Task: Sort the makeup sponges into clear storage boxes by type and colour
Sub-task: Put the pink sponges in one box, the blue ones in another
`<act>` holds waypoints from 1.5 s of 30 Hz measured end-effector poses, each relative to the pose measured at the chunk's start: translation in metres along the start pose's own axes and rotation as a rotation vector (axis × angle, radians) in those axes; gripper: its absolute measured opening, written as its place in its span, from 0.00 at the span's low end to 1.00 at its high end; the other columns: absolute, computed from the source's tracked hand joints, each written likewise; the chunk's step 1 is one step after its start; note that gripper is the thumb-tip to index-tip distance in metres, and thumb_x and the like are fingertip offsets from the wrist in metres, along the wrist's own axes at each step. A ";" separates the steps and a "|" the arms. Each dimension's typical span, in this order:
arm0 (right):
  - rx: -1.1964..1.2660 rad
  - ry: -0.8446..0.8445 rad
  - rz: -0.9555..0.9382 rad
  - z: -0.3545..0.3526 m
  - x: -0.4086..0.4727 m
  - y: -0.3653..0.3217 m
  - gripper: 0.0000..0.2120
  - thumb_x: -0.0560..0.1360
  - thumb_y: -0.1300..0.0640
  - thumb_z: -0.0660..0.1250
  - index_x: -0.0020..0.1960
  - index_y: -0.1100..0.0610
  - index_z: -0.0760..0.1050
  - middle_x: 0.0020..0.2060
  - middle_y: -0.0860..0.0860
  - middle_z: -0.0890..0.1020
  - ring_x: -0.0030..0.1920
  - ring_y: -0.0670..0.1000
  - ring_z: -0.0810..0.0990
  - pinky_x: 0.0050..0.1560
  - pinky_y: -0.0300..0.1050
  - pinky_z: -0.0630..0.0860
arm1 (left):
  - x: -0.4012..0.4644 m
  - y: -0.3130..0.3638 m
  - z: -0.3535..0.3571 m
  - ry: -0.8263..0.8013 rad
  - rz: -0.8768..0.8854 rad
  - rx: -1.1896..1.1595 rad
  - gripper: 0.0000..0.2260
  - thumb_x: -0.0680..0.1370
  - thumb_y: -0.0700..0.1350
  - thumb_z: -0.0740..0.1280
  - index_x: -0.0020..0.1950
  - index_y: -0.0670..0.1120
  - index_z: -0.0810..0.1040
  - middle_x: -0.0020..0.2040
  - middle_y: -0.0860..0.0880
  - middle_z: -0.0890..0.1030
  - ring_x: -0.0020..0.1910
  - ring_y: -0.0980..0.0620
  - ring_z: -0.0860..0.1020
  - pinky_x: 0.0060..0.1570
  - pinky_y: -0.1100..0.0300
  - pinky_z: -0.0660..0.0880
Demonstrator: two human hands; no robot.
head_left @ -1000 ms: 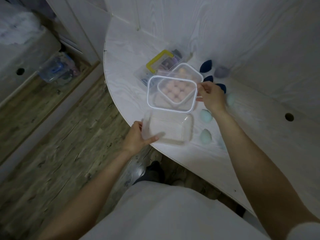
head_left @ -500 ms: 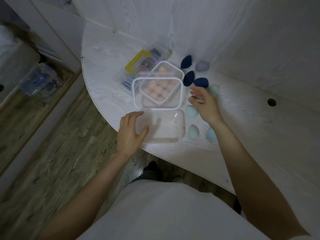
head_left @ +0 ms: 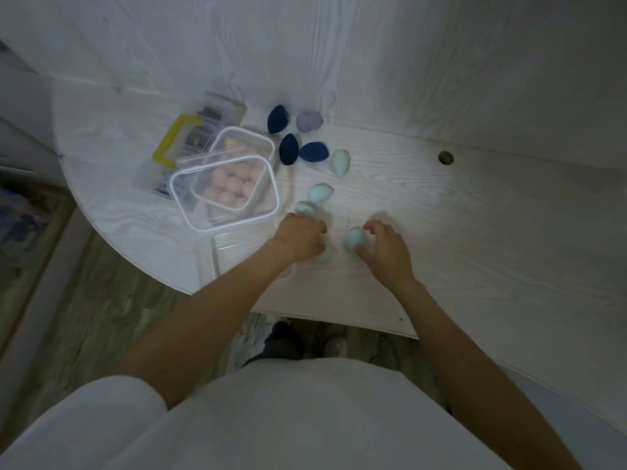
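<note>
Mint egg-shaped sponges lie on the white table (head_left: 475, 232); one (head_left: 340, 161) sits farthest back, one (head_left: 320, 193) nearer. My right hand (head_left: 385, 249) curls its fingers round a mint sponge (head_left: 354, 238). My left hand (head_left: 300, 236) is knuckles up, fingers curled over a blurred pale mint sponge (head_left: 324, 257), with another mint sponge (head_left: 304, 207) just beyond it. An empty clear box (head_left: 234, 252) stands left of my left wrist, partly hidden by the forearm. A clear lid (head_left: 190, 201) leans over the box of pink sponges (head_left: 234, 184).
Three dark blue sponges (head_left: 289, 149) and a lilac one (head_left: 308, 121) lie behind the mint ones. A clear case with a yellow handle (head_left: 174, 140) sits at the back left. A cable hole (head_left: 445, 158) is at the right. The table's curved edge runs close in front of me.
My left hand left the empty box and moved right to the mint sponges. My right hand dropped from beside the lid onto a mint sponge. The view shifted right.
</note>
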State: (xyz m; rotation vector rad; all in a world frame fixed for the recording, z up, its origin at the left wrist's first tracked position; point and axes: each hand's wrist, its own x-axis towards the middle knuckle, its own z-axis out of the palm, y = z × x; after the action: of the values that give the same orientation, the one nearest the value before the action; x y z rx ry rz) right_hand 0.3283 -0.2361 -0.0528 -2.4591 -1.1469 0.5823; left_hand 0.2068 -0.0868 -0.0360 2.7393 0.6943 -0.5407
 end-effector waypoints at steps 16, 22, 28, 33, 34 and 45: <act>0.616 0.082 0.032 0.015 -0.017 -0.046 0.15 0.74 0.61 0.66 0.60 0.53 0.73 0.54 0.53 0.71 0.48 0.53 0.78 0.54 0.52 0.78 | -0.147 -0.068 0.025 0.638 -0.094 -0.626 0.11 0.72 0.36 0.71 0.52 0.45 0.77 0.53 0.50 0.74 0.49 0.56 0.75 0.51 0.64 0.76; 0.484 0.006 -0.269 0.021 -0.030 -0.079 0.16 0.76 0.62 0.64 0.64 0.56 0.73 0.58 0.53 0.75 0.54 0.49 0.77 0.56 0.38 0.75 | -0.165 -0.091 0.057 0.480 -0.083 -0.256 0.14 0.69 0.34 0.71 0.51 0.49 0.80 0.57 0.51 0.80 0.53 0.52 0.79 0.54 0.57 0.70; 0.146 -0.013 -0.670 0.036 -0.035 -0.093 0.16 0.76 0.64 0.63 0.64 0.57 0.74 0.60 0.57 0.76 0.52 0.55 0.79 0.48 0.52 0.80 | -0.161 -0.102 0.062 0.447 -0.147 -0.235 0.10 0.69 0.35 0.73 0.46 0.47 0.85 0.49 0.50 0.84 0.47 0.44 0.79 0.46 0.59 0.69; 0.071 0.018 -0.660 0.041 -0.030 -0.097 0.16 0.76 0.63 0.64 0.64 0.56 0.74 0.59 0.56 0.77 0.49 0.56 0.80 0.41 0.52 0.80 | -0.171 -0.101 0.063 0.300 -0.128 -0.220 0.18 0.74 0.54 0.59 0.54 0.48 0.82 0.58 0.52 0.80 0.56 0.50 0.77 0.51 0.55 0.67; 0.065 0.018 -0.654 0.041 -0.029 -0.097 0.16 0.76 0.62 0.64 0.64 0.56 0.74 0.58 0.55 0.77 0.48 0.56 0.81 0.41 0.52 0.80 | -0.173 -0.100 0.063 0.276 -0.142 -0.226 0.21 0.73 0.58 0.58 0.56 0.49 0.81 0.59 0.53 0.79 0.57 0.51 0.76 0.52 0.55 0.64; -0.088 -0.045 -0.593 0.045 -0.024 -0.125 0.11 0.76 0.56 0.65 0.56 0.58 0.74 0.46 0.53 0.82 0.42 0.55 0.80 0.46 0.49 0.73 | -0.167 -0.091 0.068 0.273 -0.119 -0.038 0.20 0.58 0.39 0.79 0.45 0.50 0.79 0.45 0.52 0.83 0.41 0.49 0.81 0.54 0.53 0.58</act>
State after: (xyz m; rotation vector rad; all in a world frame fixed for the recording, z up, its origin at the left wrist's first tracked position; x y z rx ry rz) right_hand 0.2122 -0.1726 -0.0248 -2.0175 -1.8455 0.4098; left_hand 0.0055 -0.0997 -0.0423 2.7765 0.9254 -0.1748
